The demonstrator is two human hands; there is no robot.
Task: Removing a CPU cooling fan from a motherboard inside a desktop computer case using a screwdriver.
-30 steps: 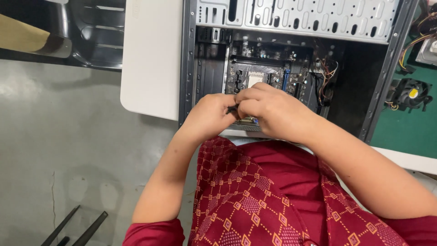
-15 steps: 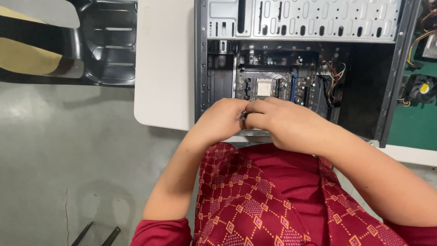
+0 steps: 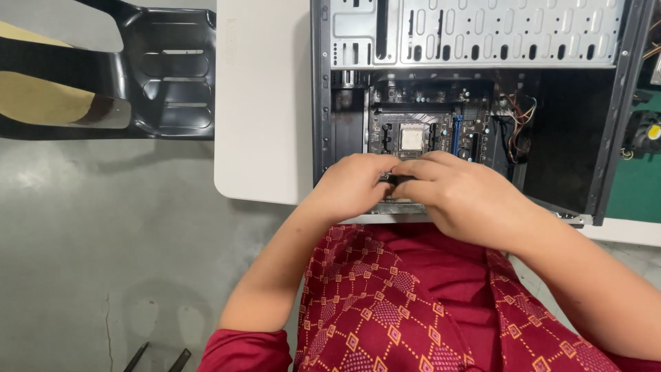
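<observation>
Where the two hands meet, just below the centre of the frame, a small dark part (image 3: 398, 179) is pinched between them at the near edge of the open computer case (image 3: 323, 103). The left hand (image 3: 351, 187) is curled, fingers bent in toward the part, thumb side facing the other hand. The right hand (image 3: 468, 200) lies across from it, fingers extended leftward and closed down over the same part; only a sliver of the part shows between the fingertips, so its kind cannot be told. Both hands touch each other at the fingertips.

Directly above the hands, inside the case, sits the motherboard (image 3: 427, 131) with a square silver processor (image 3: 412, 138) at its middle. Coloured wires (image 3: 518, 120) hang to the right of the board. A perforated metal drive cage (image 3: 482, 31) spans the top of the case.

The case rests on a white table (image 3: 265, 103). A black chair seat (image 3: 172, 72) stands at upper left over a grey floor (image 3: 103, 241). A red patterned garment (image 3: 413, 303) fills the lower centre.
</observation>
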